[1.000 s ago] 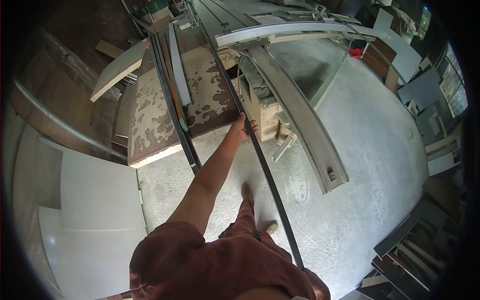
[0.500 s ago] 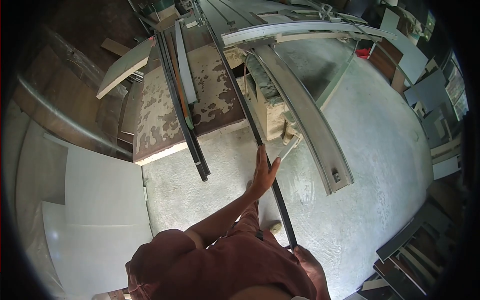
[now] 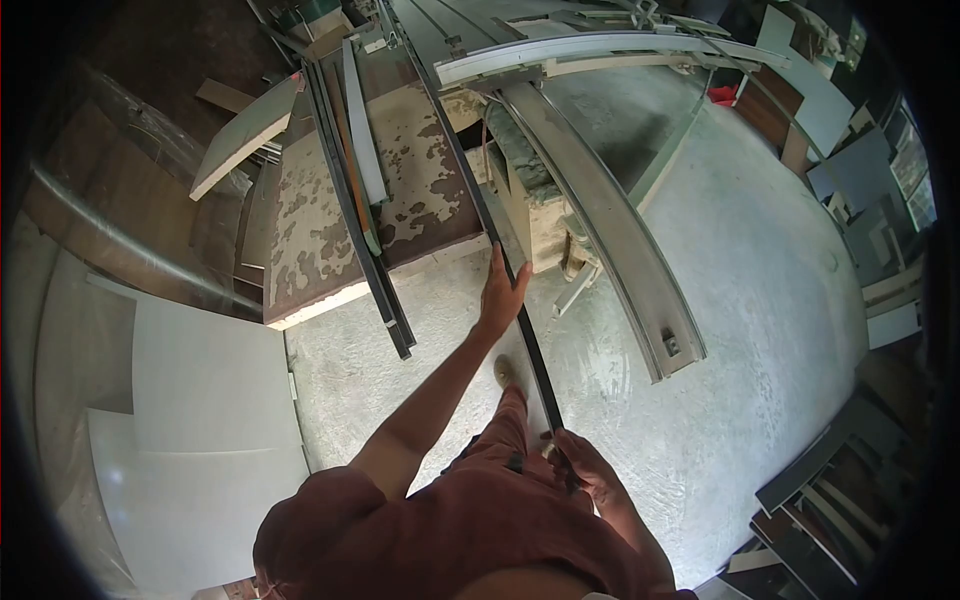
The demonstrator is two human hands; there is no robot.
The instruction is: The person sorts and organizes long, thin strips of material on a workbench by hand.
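A long, thin black bar (image 3: 535, 350) slants from beside the mottled board down to the person's waist. My left hand (image 3: 503, 290) lies against its middle part with fingers stretched along it and the thumb apart. Near the bar's lower end, my right hand (image 3: 585, 465) has its fingers wrapped round it. The bar's far end runs up along the right edge of the mottled board (image 3: 425, 170). Left of it, more dark bars (image 3: 365, 240) and a pale strip (image 3: 365, 130) rest on that board.
A wide metal rail (image 3: 620, 240) extends toward me on the right, below a long white fence (image 3: 600, 50). White sheets (image 3: 210, 380) stand at the left. Offcuts (image 3: 820, 520) are piled at the lower right. One shoe (image 3: 505, 372) shows on the concrete floor.
Both hands have moved up and slightly left in the view, and the black bar has shifted forward and left. A foot has come into clearer view between the arms.
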